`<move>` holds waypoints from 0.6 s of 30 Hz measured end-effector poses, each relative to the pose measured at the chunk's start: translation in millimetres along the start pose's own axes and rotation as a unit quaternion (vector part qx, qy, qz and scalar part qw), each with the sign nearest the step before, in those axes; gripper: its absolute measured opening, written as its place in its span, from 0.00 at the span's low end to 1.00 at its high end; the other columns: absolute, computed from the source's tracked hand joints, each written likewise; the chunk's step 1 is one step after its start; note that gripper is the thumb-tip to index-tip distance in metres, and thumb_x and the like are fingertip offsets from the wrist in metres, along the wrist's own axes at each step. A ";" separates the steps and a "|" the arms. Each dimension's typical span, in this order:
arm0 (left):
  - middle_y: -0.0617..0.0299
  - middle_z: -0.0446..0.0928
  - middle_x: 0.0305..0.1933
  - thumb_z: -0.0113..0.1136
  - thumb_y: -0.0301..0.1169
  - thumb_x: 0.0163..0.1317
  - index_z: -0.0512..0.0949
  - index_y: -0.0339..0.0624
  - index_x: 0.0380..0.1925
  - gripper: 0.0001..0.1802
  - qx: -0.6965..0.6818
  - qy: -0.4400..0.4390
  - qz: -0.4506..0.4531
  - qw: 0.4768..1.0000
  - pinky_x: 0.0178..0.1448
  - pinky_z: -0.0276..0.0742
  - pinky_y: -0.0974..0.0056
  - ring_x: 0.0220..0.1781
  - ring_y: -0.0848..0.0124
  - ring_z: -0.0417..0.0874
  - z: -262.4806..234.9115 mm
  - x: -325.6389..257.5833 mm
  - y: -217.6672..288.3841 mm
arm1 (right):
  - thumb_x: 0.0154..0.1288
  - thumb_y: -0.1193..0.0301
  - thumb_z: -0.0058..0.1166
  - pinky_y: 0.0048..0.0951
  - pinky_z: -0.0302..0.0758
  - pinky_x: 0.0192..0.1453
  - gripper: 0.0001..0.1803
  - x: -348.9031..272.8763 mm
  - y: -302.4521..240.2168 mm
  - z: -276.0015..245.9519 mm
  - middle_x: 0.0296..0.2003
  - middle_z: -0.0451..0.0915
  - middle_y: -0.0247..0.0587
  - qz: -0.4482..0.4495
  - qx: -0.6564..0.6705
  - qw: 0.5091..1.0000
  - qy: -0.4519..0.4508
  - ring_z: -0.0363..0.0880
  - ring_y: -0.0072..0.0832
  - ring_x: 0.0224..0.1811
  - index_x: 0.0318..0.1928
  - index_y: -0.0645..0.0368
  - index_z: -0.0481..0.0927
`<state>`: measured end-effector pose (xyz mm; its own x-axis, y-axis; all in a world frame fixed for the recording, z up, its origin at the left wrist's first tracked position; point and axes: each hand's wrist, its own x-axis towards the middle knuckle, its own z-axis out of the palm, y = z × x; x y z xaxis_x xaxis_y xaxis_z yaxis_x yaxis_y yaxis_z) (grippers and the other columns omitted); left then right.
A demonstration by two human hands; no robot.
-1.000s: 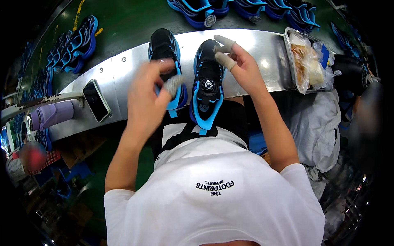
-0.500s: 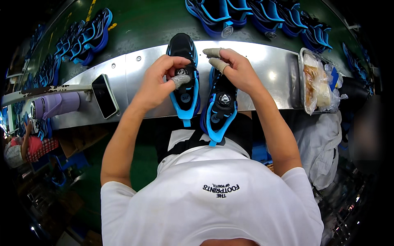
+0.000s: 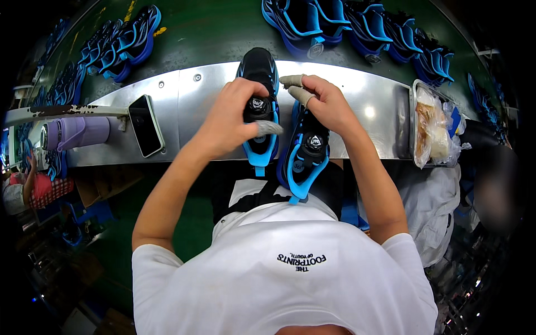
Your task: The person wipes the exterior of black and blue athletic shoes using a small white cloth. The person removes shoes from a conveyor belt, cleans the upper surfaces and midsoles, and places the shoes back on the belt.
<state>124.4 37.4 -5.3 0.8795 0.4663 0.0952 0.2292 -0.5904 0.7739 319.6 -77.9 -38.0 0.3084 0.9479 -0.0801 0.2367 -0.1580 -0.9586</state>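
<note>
Two black and blue sneakers with dial closures lie side by side in front of me, toes pointing away. The left sneaker (image 3: 258, 67) rests on the metal ledge; the right sneaker (image 3: 304, 159) overhangs the edge toward my lap, its toe partly hidden by my right hand. My left hand (image 3: 231, 117) is over the left sneaker, thumb and fingers apart on either side of its round black dial (image 3: 258, 105). A grey wrap covers that thumb. My right hand (image 3: 326, 103) hovers by the sneakers' toes, its covered thumb and forefinger slightly apart with nothing visible between them.
A phone (image 3: 146, 125) and a lilac bottle (image 3: 84, 133) are at left by a worn metal bar (image 3: 67, 111). On the right sits a metal tray (image 3: 415, 120) of plastic-wrapped items. More sneakers (image 3: 307, 25) line the green surface beyond the metal ledge (image 3: 190, 100). Another person (image 3: 42, 190) is far left.
My left thumb has shifted off the left sneaker's dial, leaving it in plain view, and its fingers have spread. My right hand stays near the toes. The whole view has shifted slightly.
</note>
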 end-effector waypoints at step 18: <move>0.62 0.75 0.44 0.56 0.21 0.66 0.73 0.36 0.39 0.04 -0.250 0.145 -0.144 0.946 0.53 0.70 0.72 0.45 0.77 0.75 21.3 -76.1 3.4 | 0.56 0.75 0.63 0.29 0.71 0.53 0.25 9.5 -32.0 33.9 0.47 0.81 0.34 -0.203 -0.122 0.965 -0.112 0.75 0.33 0.47 0.57 0.49 0.80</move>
<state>67.1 -14.1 -23.3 0.6424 0.7646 -0.0521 0.1515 -0.0601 0.9866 283.7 -54.5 -17.3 -0.0548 0.9772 0.2050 0.5141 0.2036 -0.8332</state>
